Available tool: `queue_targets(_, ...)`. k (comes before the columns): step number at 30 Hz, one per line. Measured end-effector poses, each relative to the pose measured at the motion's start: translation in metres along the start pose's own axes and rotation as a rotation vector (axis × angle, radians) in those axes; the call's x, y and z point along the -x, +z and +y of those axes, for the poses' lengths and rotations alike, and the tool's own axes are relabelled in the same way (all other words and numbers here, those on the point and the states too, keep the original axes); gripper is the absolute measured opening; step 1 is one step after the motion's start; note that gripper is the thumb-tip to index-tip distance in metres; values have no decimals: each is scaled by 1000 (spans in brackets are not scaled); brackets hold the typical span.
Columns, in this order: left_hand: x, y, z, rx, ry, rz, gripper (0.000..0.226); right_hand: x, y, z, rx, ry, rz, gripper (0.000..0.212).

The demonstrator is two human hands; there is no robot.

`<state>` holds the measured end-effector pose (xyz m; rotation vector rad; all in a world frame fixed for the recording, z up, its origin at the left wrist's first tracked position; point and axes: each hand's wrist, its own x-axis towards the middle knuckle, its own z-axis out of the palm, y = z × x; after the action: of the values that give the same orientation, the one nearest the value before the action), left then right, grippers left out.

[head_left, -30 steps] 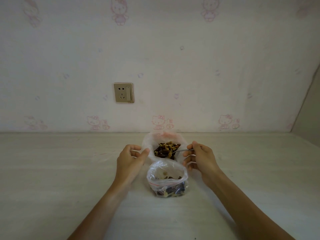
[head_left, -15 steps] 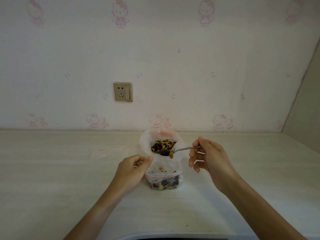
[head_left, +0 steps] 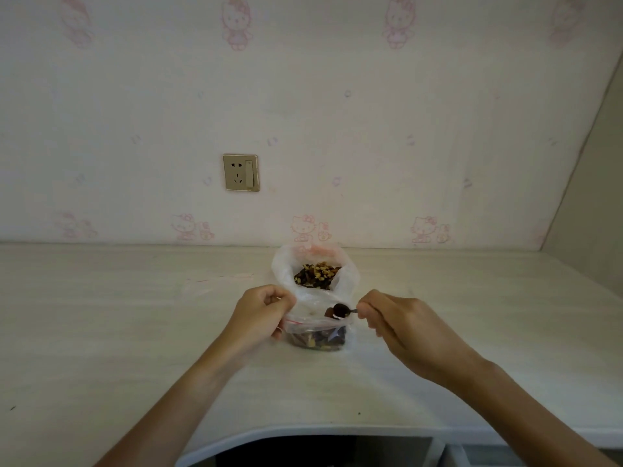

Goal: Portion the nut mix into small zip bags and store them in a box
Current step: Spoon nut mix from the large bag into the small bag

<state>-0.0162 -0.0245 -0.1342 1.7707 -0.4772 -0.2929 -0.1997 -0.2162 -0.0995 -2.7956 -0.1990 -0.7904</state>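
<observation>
I can't see most of the spoon (head_left: 341,310); its handle is tucked inside my right hand (head_left: 397,326). The left side of the small bag (head_left: 315,335) is behind my left hand (head_left: 261,315), so I can't tell just where my fingers pinch it. The nuts in the small bag are a dark blur. The bottom of the big bag (head_left: 315,274) hides behind the small one. Both my arms run off the bottom edge. A thin clear thing (head_left: 215,281) on the table (head_left: 101,332) is too faint to name.

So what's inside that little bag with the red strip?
The small zip bag holds dark and pale nut pieces at its bottom. The spoon hovers at its mouth. What lies deeper is blurred.
</observation>
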Motion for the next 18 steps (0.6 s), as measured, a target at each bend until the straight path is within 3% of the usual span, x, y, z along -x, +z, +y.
queue_targets(4, 0, 2, 0, -19, -21, 5, 13, 0, -4, 0, 1, -61, 39, 68)
queue_targets(8, -1, 1, -3, -99, 11, 31, 13, -2, 0, 5, -85, -25, 48, 52)
queue_targets(11, -3, 0, -3, -148, 47, 43, 14, -6, 7, 8, -389, 112, 73, 41)
queue_targets(14, -6, -3, -3, -229, 92, 70, 19, -14, 12, 8, -732, 276, 217, 38)
queue_targets(18, -17, -9, -4, -241, 100, 122, 19, -28, 20, 15, -918, 456, 362, 40)
